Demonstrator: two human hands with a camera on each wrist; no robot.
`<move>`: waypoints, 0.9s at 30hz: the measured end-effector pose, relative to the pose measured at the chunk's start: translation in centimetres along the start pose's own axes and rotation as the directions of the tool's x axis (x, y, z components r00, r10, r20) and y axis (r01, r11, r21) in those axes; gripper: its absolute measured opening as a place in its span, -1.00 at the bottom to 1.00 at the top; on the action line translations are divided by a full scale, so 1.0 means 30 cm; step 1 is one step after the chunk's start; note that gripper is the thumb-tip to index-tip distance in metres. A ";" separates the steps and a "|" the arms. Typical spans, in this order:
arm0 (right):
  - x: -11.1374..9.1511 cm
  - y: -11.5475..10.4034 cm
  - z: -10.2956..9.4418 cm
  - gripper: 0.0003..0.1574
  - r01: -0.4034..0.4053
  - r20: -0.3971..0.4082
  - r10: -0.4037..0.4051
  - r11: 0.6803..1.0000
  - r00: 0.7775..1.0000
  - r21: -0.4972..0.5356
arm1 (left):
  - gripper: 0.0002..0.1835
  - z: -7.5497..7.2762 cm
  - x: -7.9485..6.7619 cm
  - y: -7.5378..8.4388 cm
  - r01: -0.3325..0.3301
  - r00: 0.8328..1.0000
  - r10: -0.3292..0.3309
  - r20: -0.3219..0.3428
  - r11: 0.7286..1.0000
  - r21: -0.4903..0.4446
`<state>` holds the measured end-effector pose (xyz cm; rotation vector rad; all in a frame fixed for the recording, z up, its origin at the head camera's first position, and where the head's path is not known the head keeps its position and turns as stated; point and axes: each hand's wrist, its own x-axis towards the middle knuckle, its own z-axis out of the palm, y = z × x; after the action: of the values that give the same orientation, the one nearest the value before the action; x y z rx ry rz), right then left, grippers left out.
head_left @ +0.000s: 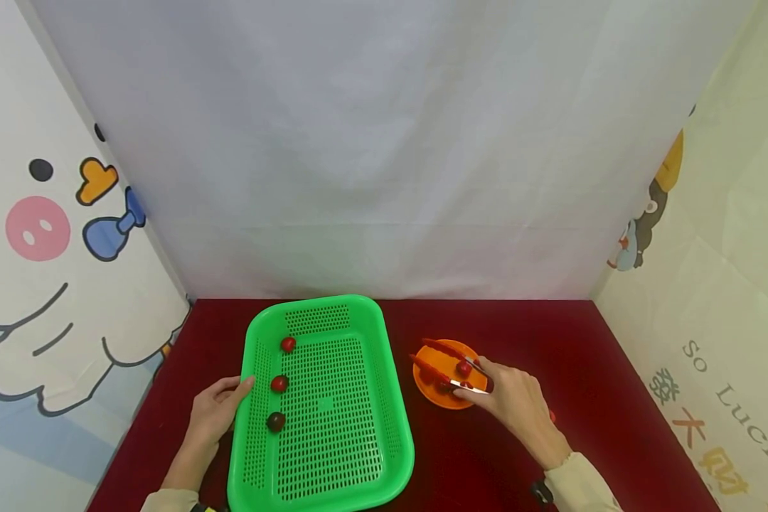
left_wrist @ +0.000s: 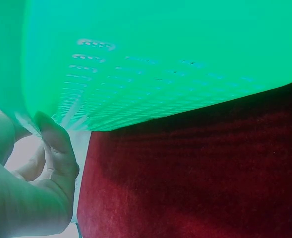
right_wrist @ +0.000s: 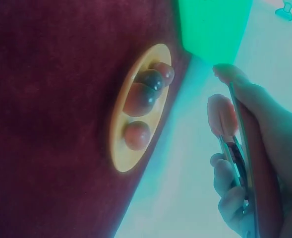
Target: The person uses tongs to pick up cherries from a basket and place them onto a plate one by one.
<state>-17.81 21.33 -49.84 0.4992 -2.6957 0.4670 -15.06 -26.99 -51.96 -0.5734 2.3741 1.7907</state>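
My left hand grips the left rim of a green perforated basket, thumb over the edge. Inside, along the left wall, lie a red ball-like fruit, another red one and a dark one. My right hand holds red-tipped metal tongs above an orange plate. Their arms stand apart. Several small round fruits sit on the plate, among them a red one and a dark one. In the right wrist view the tongs appear raised off the plate.
A dark red cloth covers the table. Beside my right wrist a small red thing shows, mostly hidden. A pale curtain hangs behind, with printed cloths at both sides.
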 end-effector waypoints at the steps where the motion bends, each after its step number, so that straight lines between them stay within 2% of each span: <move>1: 0.003 -0.002 -0.001 -0.26 0.011 -0.011 -0.011 1.000 1.000 0.001 | -0.25 0.000 0.000 -0.001 0.000 1.000 0.000 0.000 1.000 -0.001; 10: 0.029 -0.024 -0.011 -0.30 0.076 -0.088 -0.074 0.997 0.993 0.014 | -0.23 -0.001 0.005 -0.006 0.001 1.000 -0.001 0.009 1.000 -0.006; 17: 0.055 -0.055 -0.012 -0.26 0.108 -0.118 -0.101 0.993 0.988 0.049 | -0.24 -0.003 0.001 -0.012 -0.019 1.000 0.019 0.002 1.000 0.017; 27: 0.094 -0.114 -0.003 -0.29 0.164 -0.140 -0.154 0.984 0.978 0.062 | -0.27 0.001 -0.004 -0.001 -0.012 1.000 0.012 -0.007 1.000 0.006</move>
<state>-18.90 17.54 -47.76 0.6735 -2.4928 0.5364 -14.93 -26.93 -51.97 -0.5677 2.3918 1.7887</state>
